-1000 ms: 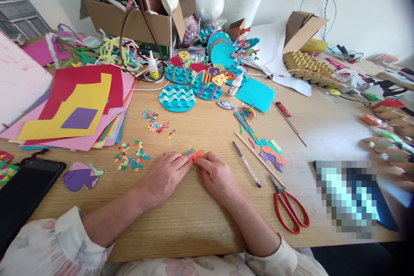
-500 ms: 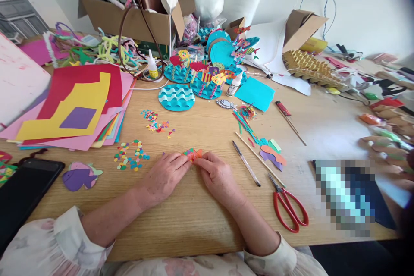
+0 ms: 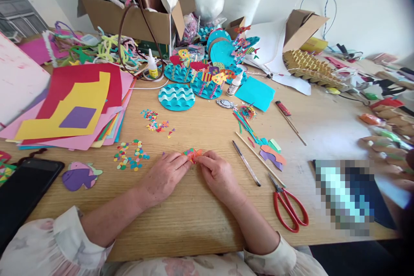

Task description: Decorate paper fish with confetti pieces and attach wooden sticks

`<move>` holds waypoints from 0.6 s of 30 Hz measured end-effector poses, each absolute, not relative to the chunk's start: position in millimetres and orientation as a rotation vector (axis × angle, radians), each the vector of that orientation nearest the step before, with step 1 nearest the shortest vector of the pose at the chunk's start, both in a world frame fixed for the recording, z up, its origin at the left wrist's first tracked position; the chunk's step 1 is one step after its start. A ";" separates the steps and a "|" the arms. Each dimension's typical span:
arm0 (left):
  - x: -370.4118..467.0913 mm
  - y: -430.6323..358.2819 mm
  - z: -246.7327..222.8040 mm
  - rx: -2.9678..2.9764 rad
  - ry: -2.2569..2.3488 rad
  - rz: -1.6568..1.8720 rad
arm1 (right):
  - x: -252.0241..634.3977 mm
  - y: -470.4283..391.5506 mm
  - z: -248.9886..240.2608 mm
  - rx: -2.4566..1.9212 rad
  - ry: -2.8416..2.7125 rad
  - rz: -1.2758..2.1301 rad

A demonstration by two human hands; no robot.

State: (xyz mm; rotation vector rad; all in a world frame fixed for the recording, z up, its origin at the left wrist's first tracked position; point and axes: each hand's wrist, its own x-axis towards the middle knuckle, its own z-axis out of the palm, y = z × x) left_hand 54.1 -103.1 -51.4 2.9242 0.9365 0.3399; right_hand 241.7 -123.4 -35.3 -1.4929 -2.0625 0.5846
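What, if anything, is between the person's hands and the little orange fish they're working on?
Nothing visible: the left hand and right hand both have fingers at the orange fish, on the table.

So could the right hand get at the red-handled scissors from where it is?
Probably yes: the red-handled scissors lie uncovered on that side, though the right hand would first likely leave the orange paper fish.

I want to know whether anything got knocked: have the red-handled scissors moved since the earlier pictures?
No, the scissors have not visibly moved; judged against the pen, they lie in the same place and direction.
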 end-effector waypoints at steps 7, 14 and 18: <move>54.1 -103.8 -49.1 2.925 0.937 0.348 | 239.1 -123.5 -34.0 -1.565 -2.151 0.537; 54.8 -104.1 -49.7 2.932 0.946 0.350 | 240.5 -125.9 -33.4 -1.559 -2.128 0.559; 54.8 -103.9 -50.0 2.945 0.940 0.361 | 241.6 -125.7 -35.3 -1.513 -2.085 0.562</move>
